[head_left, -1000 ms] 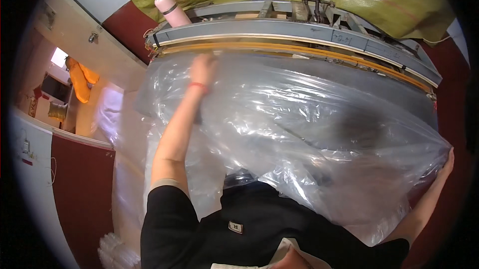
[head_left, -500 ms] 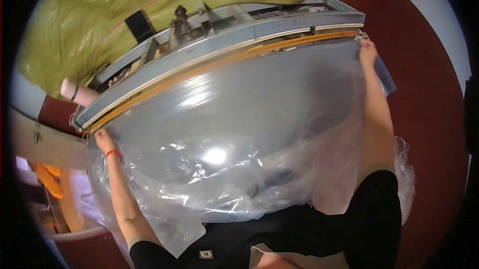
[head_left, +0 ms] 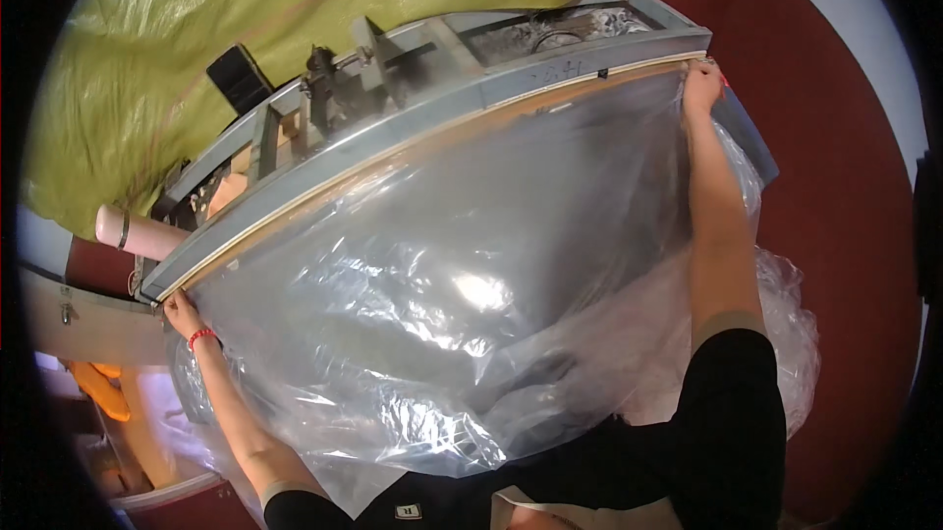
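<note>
A wide sheet of clear plastic film point(head_left: 422, 235) stretches between my two hands, its far edge along a long grey metal frame point(head_left: 393, 122). At the frame's near left corner, my left hand point(head_left: 182, 315) pinches one corner of the film; a red bead bracelet is on that wrist. My right hand point(head_left: 701, 86) is closed on the film's other corner by the frame's far right end. An orange-brown strip point(head_left: 550, 101) shows through the film just below a pale strip on the frame's near side. The film's loose part hangs in folds against my black shirt.
A pink bottle point(head_left: 147, 233) lies by the frame's left end. Behind the frame are a black phone-like slab point(head_left: 239, 79) and a yellow-green woven tarp point(head_left: 236, 0). Dark red floor point(head_left: 825, 235) lies to the right. Orange cloth point(head_left: 101, 390) is at the lower left.
My left hand has come nearer and slightly left in view, and my right hand slightly left. The film now covers more of the orange-brown strip, its edge closer to the frame's pale strip.
</note>
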A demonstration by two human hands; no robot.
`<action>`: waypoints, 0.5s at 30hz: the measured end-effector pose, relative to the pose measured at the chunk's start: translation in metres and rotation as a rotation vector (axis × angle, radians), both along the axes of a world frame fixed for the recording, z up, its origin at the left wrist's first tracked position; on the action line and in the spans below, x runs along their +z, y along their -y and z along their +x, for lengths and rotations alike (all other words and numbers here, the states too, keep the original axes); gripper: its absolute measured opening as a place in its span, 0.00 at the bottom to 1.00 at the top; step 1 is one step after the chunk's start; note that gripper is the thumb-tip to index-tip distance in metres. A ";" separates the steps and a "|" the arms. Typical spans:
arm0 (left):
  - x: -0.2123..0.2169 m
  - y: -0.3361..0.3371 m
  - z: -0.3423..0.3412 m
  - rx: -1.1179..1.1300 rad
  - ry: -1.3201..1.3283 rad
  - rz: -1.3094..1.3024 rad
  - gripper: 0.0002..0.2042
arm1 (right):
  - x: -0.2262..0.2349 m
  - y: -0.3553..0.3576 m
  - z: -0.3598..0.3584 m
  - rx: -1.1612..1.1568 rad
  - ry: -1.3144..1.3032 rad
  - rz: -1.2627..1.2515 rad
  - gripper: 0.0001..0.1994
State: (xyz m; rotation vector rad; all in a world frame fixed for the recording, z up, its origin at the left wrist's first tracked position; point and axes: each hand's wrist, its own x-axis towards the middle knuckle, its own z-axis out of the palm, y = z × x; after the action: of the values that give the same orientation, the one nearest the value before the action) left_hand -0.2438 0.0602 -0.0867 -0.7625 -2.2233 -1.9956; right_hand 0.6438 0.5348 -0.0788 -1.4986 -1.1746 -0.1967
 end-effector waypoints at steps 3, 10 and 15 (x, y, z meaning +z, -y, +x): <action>0.007 0.006 0.003 0.057 0.094 0.036 0.05 | 0.015 0.001 -0.006 0.190 -0.488 -0.112 0.10; 0.019 -0.006 0.040 0.072 0.157 0.209 0.03 | 0.023 0.024 -0.011 0.395 -0.467 -0.130 0.12; 0.070 0.019 0.096 -0.253 0.080 -0.128 0.03 | 0.076 0.105 -0.014 0.525 0.022 -0.231 0.14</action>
State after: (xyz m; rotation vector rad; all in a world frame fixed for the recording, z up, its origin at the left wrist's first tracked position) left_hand -0.1477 0.0416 -0.0163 -1.0448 -2.4279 -2.0361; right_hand 0.6295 0.4297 -0.0025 -1.3294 -1.6060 0.2883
